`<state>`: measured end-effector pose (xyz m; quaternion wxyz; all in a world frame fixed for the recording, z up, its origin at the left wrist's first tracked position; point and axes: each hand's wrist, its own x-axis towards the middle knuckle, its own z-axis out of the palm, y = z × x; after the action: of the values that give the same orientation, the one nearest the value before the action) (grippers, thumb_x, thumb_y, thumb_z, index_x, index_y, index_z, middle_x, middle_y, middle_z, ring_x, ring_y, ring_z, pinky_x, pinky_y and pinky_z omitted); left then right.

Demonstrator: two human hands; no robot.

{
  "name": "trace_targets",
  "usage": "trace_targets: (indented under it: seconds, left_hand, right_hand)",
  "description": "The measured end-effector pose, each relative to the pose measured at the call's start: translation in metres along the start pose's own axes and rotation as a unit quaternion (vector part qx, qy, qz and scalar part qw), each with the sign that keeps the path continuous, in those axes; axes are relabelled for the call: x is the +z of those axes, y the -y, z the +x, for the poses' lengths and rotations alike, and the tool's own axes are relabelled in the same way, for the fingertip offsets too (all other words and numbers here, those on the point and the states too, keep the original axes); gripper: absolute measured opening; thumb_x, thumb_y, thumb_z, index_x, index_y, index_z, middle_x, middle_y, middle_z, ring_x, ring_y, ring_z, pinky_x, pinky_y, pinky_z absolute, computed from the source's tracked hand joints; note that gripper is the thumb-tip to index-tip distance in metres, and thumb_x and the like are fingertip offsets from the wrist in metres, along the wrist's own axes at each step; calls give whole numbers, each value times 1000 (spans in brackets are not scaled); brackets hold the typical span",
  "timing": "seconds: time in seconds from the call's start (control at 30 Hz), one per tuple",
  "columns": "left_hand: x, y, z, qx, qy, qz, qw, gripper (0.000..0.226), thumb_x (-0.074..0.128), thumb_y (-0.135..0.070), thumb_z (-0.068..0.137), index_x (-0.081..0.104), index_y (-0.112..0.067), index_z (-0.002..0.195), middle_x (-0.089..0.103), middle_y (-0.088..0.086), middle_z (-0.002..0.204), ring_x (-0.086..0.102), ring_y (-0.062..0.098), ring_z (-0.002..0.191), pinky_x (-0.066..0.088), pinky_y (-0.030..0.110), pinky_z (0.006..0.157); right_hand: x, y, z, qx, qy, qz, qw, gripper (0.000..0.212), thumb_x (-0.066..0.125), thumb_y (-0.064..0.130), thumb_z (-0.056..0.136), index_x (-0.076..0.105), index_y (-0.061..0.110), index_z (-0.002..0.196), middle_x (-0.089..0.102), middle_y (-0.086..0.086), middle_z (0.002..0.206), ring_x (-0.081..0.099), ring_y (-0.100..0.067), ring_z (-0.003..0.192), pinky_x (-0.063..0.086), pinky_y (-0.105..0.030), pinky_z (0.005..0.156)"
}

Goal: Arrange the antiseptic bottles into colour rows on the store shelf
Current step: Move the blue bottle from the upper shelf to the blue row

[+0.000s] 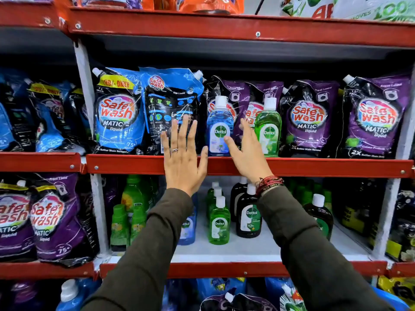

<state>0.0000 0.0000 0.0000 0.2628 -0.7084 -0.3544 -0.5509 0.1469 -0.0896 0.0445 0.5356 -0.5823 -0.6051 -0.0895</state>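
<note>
A blue antiseptic bottle (pixel 219 129) and a green antiseptic bottle (pixel 268 129) stand upright on the upper red shelf (pixel 314 166), in front of the pouches. My left hand (pixel 183 160) is flat with fingers spread, just left of the blue bottle, holding nothing. My right hand (pixel 247 151) is open between the two bottles, its thumb at the blue bottle's lower right side. On the lower shelf (pixel 224 250) a green bottle row (pixel 219 221) stands beside a dark brown bottle row (pixel 248 215). My left arm partly hides another blue bottle (pixel 187 230).
Blue detergent pouches (pixel 119 115) and purple detergent pouches (pixel 310 117) fill the upper shelf behind the bottles. Green cleaner bottles (pixel 132 212) stand at the lower left, another dark bottle (pixel 320 214) at the right. White uprights (pixel 84 86) divide the bays.
</note>
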Motion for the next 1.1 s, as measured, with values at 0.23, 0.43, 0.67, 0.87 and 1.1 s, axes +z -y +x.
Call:
trace_targets:
  seconds: [0.23, 0.43, 0.67, 0.87, 1.1]
  left_hand:
    - [14, 23, -14, -28, 30, 33, 999, 71, 29, -52, 106, 11, -14, 163, 5, 11, 173, 1, 31, 160, -1, 52, 129]
    - [18, 23, -15, -25, 16, 34, 999, 70, 27, -53, 107, 12, -15, 163, 7, 11, 173, 3, 31, 160, 0, 52, 129]
    - [19, 25, -15, -28, 18, 32, 999, 71, 28, -53, 107, 10, -15, 164, 4, 10, 173, 0, 30, 160, -3, 50, 129]
    - [19, 24, -15, -27, 19, 36, 999, 72, 27, -54, 107, 8, -14, 164, 3, 10, 173, 0, 31, 160, -4, 50, 129]
    - [12, 25, -19, -29, 34, 20, 999, 72, 29, -52, 107, 7, -15, 164, 2, 12, 173, -1, 29, 160, -1, 53, 128]
  right_hand:
    - [8, -7, 34, 98, 94, 44, 990, 66, 49, 35, 99, 21, 18, 157, 44, -13, 157, 45, -31, 142, 38, -49, 116]
    - [11, -12, 44, 118, 67, 116, 984, 49, 59, 21, 96, 47, 9, 142, 62, -11, 137, 61, -28, 124, 51, -52, 105]
    - [10, -9, 42, 95, 36, 142, 985, 48, 63, 24, 95, 49, 10, 139, 65, -9, 131, 64, -27, 120, 56, -47, 95]
    - [-2, 6, 45, 66, 13, 186, 980, 37, 57, 16, 99, 52, 8, 135, 67, -11, 128, 67, -26, 114, 49, -8, 56]
    - [-6, 13, 19, 57, 26, 248, 967, 36, 56, 12, 99, 53, 4, 135, 66, -11, 129, 66, -25, 116, 55, -13, 62]
